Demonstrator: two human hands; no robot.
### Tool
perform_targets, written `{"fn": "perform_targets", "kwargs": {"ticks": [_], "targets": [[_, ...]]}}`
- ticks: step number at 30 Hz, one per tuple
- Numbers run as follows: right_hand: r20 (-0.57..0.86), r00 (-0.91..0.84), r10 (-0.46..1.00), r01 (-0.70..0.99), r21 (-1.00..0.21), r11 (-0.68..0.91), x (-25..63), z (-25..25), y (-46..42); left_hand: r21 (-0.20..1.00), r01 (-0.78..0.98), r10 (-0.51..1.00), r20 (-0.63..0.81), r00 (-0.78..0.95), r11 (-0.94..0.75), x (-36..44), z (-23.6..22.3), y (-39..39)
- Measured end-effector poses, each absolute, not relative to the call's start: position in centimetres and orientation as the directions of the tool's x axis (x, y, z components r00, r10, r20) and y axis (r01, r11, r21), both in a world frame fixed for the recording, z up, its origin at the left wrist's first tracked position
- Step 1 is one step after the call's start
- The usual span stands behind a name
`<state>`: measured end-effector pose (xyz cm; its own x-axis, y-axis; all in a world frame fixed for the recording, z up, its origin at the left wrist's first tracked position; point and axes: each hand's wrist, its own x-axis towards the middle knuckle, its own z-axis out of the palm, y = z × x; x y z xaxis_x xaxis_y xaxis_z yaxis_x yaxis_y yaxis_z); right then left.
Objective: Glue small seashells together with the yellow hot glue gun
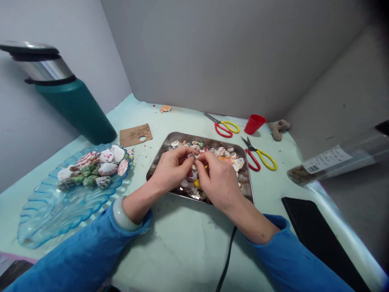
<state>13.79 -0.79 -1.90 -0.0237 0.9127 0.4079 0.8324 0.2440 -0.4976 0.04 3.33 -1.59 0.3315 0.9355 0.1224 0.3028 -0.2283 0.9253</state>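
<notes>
Over a metal tray (pixel 152 164) full of seashells, my left hand (pixel 173 168) and my right hand (pixel 217 176) meet with thumbs and forefingers pinched together. Between the fingertips is a small greyish piece (pixel 194 156), too small to name, and both hands seem to touch it. Loose shells (pixel 223 151) of white, brown and speckled kinds lie in the tray around my fingers. A yellow item (pixel 197 184) shows beneath my right hand, partly hidden. To the left, a clear blue scalloped dish (pixel 60 215) holds white shells (pixel 106 155) and green spiral shells (pixel 88 174).
A teal bottle (pixel 80 109) stands at the left, near a cardboard piece (pixel 135 135). Behind and right of the tray lie two scissors (pixel 227 126) (pixel 261 156), a red cup (pixel 254 124) and a brown lump (pixel 278 129). A clear tube (pixel 343 156) and a black phone-like slab (pixel 319 239) are at the right.
</notes>
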Motion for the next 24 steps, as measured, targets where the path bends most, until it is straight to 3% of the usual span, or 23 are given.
{"fn": "perform_targets", "kwargs": {"ticks": [24], "targets": [[0.431, -0.002, 0.902, 0.829, -0.505, 0.242, 13.81, -1.79, -0.83, 0.942, 0.251, 0.928, 0.125, 0.352, -0.223, -0.04, -1.52, 3.34]]}}
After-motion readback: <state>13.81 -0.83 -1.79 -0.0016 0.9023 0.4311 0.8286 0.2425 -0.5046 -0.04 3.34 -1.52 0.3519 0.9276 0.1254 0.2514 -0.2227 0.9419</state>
